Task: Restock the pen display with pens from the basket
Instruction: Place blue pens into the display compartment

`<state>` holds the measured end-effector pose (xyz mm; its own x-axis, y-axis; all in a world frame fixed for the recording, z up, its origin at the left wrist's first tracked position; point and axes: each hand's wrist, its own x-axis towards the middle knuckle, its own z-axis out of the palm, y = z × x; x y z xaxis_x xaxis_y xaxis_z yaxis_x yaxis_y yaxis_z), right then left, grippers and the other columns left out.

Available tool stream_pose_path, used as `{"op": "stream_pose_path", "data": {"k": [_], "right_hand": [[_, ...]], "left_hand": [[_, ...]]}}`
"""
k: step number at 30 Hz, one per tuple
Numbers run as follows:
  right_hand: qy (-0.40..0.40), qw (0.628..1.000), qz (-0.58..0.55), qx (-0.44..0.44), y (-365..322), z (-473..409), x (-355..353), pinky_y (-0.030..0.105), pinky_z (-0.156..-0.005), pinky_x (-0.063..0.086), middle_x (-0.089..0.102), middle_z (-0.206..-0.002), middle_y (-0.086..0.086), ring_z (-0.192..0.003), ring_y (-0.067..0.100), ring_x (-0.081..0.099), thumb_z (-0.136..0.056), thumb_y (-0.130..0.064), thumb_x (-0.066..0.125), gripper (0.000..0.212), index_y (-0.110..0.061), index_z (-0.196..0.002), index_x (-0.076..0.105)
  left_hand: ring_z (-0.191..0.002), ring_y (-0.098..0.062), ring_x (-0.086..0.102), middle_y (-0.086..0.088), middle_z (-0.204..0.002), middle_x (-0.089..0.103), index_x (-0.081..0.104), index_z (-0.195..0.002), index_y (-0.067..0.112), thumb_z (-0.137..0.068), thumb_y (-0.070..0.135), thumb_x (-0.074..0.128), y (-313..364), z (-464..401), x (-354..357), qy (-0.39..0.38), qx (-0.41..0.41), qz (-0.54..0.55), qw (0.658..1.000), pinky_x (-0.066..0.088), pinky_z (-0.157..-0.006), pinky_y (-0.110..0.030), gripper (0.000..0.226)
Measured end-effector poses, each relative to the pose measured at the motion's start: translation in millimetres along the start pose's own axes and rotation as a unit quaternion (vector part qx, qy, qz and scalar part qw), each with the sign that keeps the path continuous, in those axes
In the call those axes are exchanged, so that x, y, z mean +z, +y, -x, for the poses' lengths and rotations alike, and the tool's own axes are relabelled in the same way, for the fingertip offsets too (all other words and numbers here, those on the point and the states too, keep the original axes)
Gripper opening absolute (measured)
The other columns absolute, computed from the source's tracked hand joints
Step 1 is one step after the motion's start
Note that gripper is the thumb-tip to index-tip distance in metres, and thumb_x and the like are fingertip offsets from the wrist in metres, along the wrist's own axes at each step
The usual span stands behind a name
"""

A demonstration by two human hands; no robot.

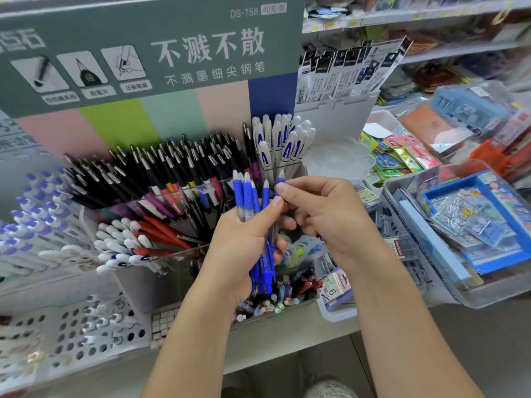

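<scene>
Left hand (244, 242) gripped a bundle of blue pens (253, 202), fingers curled round the clear plastic barrels, tips up. Counted about six: ribbed blue rubber grips, silvery cone tips, blue clips at the bottom end. Right hand (321, 216) pinched the rightmost pen (280, 182) of the bundle near its tip, between thumb and forefinger; other fingers curled in.

Hands were held in front of the pen display (184, 248), a clear acrylic tiered holder with thin flat walls. Back tier was packed with black pens (161, 168) with metal clips, too many to count. At right, white capped pens (283, 139) with a blue letter A, roughly fifteen. Middle tier held white pens (120, 245) and about four matte red pens (163, 231). Backboard (143, 67) was printed card with pastel stripes.

To the right, a clear plastic bin (402, 191) held a blue tray (494, 254) of sticker packs. Basket wasn't identifiable.
</scene>
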<state>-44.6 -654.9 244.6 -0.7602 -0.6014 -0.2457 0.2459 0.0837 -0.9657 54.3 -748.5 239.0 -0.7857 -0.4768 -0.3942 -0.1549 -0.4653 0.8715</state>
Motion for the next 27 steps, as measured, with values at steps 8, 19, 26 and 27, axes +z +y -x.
{"op": "stream_pose_path", "data": {"k": [8, 19, 26, 27], "right_hand": [[0.088, 0.982, -0.162, -0.049, -10, 1, -14, 0.017, -0.041, 0.043, 0.061, -0.063, 0.0, -0.051, 0.011, 0.053, -0.098, -0.009, 0.061, 0.016, -0.011, -0.082, 0.062], [0.176, 0.882, 0.343, -0.27, 28, -14, -18, 0.032, -0.061, 0.057, 0.072, -0.076, -0.011, -0.061, 0.008, 0.067, -0.089, -0.018, 0.071, 0.007, -0.025, -0.09, 0.073], [0.149, 0.841, 0.458, -0.245, 35, -17, -6, 0.035, -0.062, 0.054, 0.068, -0.074, -0.004, -0.068, 0.019, 0.062, -0.086, -0.03, 0.07, 0.01, -0.021, -0.082, 0.073], [0.15, 0.836, 0.468, -0.242, 34, -17, -6, 0.034, -0.062, 0.053, 0.067, -0.074, -0.005, -0.068, 0.018, 0.061, -0.085, -0.031, 0.07, 0.011, -0.021, -0.08, 0.072]], "left_hand": [[-0.055, -0.02, 0.067, -0.009, -0.069, 0.072, 0.066, -0.096, 0.006, -0.101, 0.023, 0.056, -2, -1, 3, 0.063, 0.002, 0.038, 0.997, 0.056, -0.049, -0.029, 0.02], [-0.041, -0.007, 0.03, 0.005, -0.055, 0.035, 0.054, -0.095, 0.013, -0.1, 0.026, 0.058, 4, -1, -3, 0.072, -0.004, 0.082, 0.994, 0.031, -0.037, -0.019, 0.014], [-0.042, -0.011, 0.039, 0.0, -0.059, 0.049, 0.041, -0.096, 0.014, -0.101, 0.017, 0.05, 6, 0, -10, 0.078, 0.006, 0.116, 0.99, 0.035, -0.037, -0.022, 0.011], [-0.043, -0.012, 0.041, 0.0, -0.061, 0.051, 0.043, -0.096, 0.014, -0.101, 0.016, 0.051, 7, 1, -10, 0.074, 0.011, 0.113, 0.991, 0.036, -0.037, -0.022, 0.011]]}}
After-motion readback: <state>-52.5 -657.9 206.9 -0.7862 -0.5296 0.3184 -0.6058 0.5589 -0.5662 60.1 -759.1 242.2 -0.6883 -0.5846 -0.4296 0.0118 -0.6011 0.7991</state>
